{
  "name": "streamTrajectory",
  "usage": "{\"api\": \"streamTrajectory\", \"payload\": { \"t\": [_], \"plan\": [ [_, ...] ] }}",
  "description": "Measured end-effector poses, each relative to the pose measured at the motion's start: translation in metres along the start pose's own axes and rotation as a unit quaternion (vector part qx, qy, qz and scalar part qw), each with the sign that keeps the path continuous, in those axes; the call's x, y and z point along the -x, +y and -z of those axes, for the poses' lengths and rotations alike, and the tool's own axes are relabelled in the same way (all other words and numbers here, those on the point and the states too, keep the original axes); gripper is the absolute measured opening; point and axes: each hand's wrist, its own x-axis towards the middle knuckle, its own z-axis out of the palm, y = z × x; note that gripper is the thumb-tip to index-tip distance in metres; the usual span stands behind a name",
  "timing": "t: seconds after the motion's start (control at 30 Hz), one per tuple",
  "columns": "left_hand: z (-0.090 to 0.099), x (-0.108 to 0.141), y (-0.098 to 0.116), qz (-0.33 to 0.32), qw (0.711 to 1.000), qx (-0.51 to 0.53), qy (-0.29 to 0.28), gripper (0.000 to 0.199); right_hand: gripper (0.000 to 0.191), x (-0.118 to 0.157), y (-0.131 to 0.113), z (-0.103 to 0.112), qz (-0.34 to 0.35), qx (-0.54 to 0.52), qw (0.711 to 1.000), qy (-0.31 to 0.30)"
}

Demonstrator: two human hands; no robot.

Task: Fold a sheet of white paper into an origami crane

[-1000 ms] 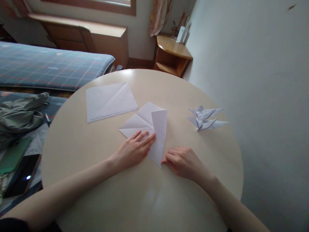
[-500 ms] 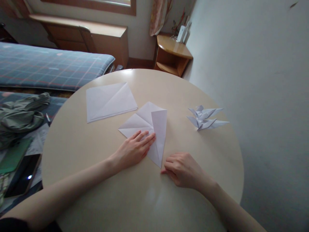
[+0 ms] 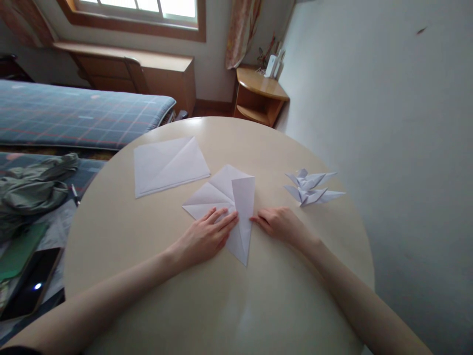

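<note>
White folded paper [image 3: 242, 207] stands out against the cream tabletop [image 3: 281, 281], and the paper cranes [image 3: 308, 190] are the same white. The blue-grey mattress [image 3: 74, 116] carries a red-and-white plaid, the cloth bundle [image 3: 33, 190] is olive green, and the curtain [image 3: 242, 34] shows faded pink and orange.

Left hand [image 3: 204, 237] and right hand [image 3: 282, 226] flat, palms down, fingertips angled inward.
</note>
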Motion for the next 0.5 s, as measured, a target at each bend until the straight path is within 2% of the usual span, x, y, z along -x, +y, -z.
{"api": "streamTrajectory", "payload": {
  "t": [0.33,0.5],
  "plan": [
    [-0.0002,0.0009,0.0004,0.0,1.0,0.012,-0.003,0.043,0.038,0.0027,0.0049,-0.0032,0.012,-0.06,0.998,0.023],
    [-0.0006,0.001,0.0006,0.003,1.0,0.011,0.0,0.043,0.036,0.0014,0.0024,0.0031,0.015,-0.058,0.998,0.015]
  ]
}}
